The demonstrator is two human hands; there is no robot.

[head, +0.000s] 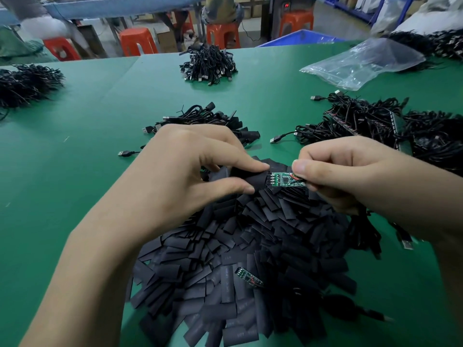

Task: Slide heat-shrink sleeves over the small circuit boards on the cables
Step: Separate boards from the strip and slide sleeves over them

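Observation:
My left hand [190, 169] pinches a black heat-shrink sleeve [255, 180] between thumb and forefinger, its open end facing right. My right hand [350, 171] holds a small green circuit board [285, 180] by its wired end, the board's left tip just at the sleeve's mouth. Both hands hover above a big heap of loose black sleeves [238, 259] on the green table [75, 151]. A second green board [248, 276] lies on the heap near the front. The cable from the held board is hidden under my right hand.
Bundles of black USB cables lie behind my hands [200, 118], at the right [375, 121], at the far centre [209, 63] and at the far left [27, 83]. A clear plastic bag [363, 61] rests at the back right. Orange stools [137, 41] stand beyond the table.

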